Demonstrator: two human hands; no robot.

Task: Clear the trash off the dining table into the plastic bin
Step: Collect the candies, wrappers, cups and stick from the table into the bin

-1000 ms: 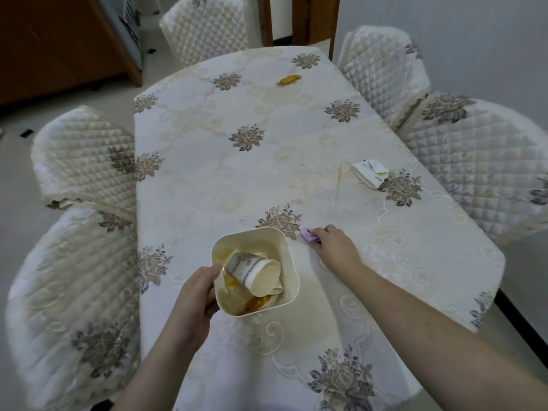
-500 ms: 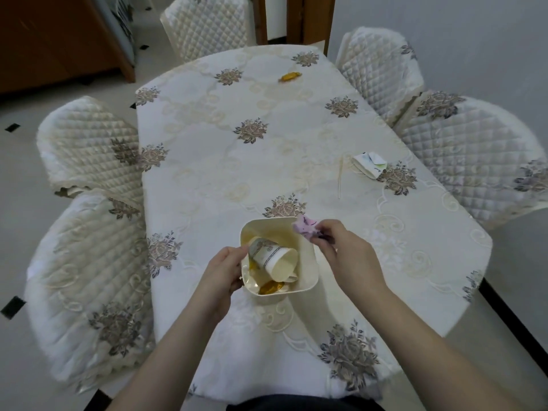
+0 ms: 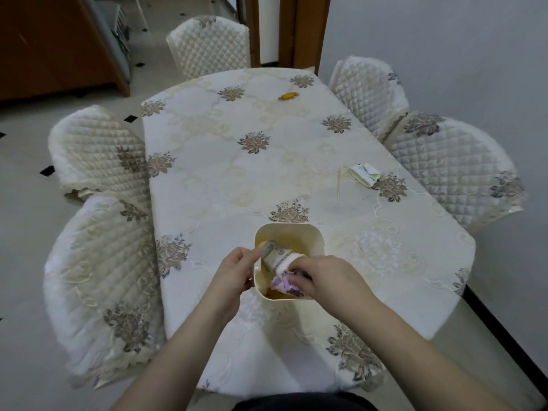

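Dropping: our right hand (image 3: 323,277) pinches the purple wrapper (image 3: 284,284) inside the plastic bin (image 3: 317,235), near its front wall.
Wrapper feel: we judge it v. light, soft, crinkly; fingertip pinch on any edge is enough.
Bin: our left hand (image 3: 234,275) grips its left rim w/ curled fingers; sits near the table's front edge, paper cup (image 3: 277,258) lying inside.
Left to clear: folded tissue packet (image 3: 364,174) + thin stick (image 3: 339,185) by the dining table (image 3: 225,185) right edge; orange wrapper (image 3: 288,95) at far end.
In the way: quilted chairs (image 3: 98,155) crowd both long edges.
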